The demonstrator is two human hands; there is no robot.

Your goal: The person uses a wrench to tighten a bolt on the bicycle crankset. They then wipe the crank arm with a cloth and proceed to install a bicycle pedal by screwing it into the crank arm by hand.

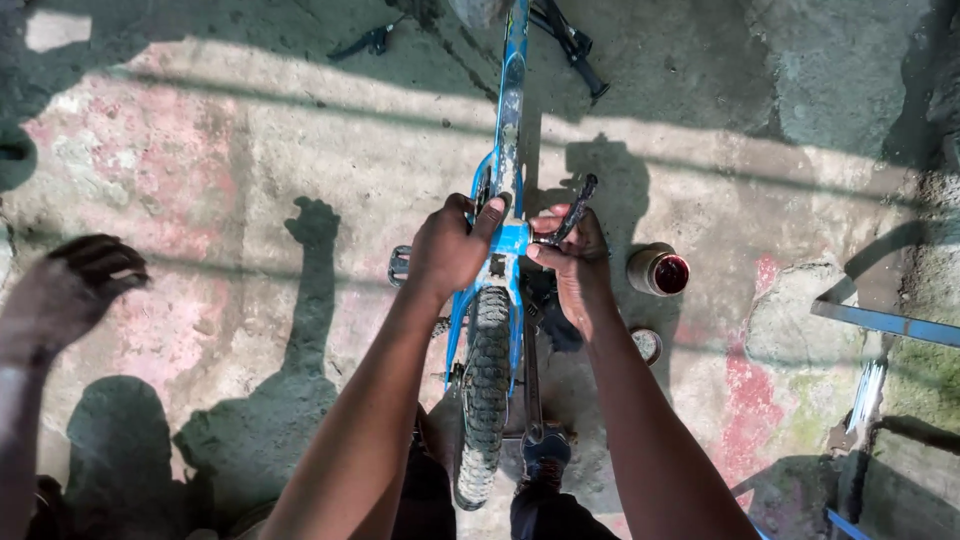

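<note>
Blue bicycle frame (508,150) stands at centre, running toward twelve o'clock. Left hand (450,250) clasps its tube; right hand (572,262) pinches a black crank arm (572,212), small tin (658,271) at three o'clock.

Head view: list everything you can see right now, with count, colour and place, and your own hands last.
Bike frame: one, blue, upside down, centre, running up from the hands.
Tyre: one, black, knobbly, centre bottom, between the forearms.
Crank: one, black, at the frame's right side.
Pedal: one, dark, left of the frame.
Handlebar: one, black, top centre on the ground.
Can: one, open, dark red inside, right of the hands.
Lid: one, round, below the can.
Metal bar: one, blue, right edge.
Other person's hand: one, left edge.
Ground: concrete, grey with red patches.
Left hand: grips the frame.
Right hand: fingers on the crank.
</note>
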